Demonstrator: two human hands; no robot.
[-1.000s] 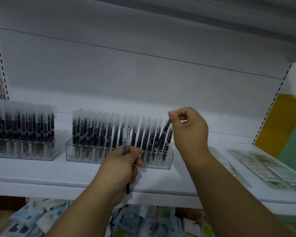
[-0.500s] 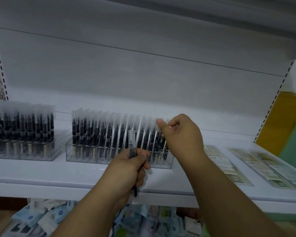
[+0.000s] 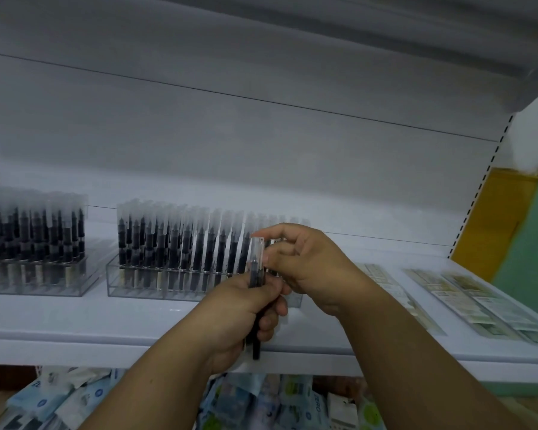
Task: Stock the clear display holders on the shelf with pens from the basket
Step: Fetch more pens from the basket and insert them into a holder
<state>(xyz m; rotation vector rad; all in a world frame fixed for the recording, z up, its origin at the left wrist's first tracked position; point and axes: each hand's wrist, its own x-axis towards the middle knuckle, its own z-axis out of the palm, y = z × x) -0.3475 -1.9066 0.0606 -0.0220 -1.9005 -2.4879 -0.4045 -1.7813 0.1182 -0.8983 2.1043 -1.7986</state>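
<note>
The only writing that reads clearly is "ZERO" on a packet [image 3: 317, 406] among the blue-and-white packets [image 3: 75, 401] heaped below the shelf [image 3: 75, 330]; the print on the flat cards [image 3: 485, 302] lying right of the holder is too small to read.

The clear holder [image 3: 143, 287] stands on the white shelf, set back from its front lip, packed with upright pens [image 3: 174, 243] in frosted caps. A second holder [image 3: 35, 280] stands to its left with a gap of bare shelf between them, and it is cut off by the picture's left edge. Above the holder the back panel is blank and the space up to the shelf overhead is free. The holder's right end is hidden behind the hands, so whether slots remain there cannot be told.

The left hand [image 3: 243, 318] comes up from below, in front of the holder's right end, fist closed around a pen [image 3: 257, 274] held upright, its dark barrel sticking out under the fist past the shelf lip. The right hand [image 3: 305, 268] reaches in from the right, fingers curled, thumb and forefinger pinching the pen's clear cap at the top. Both forearms are bare.
</note>
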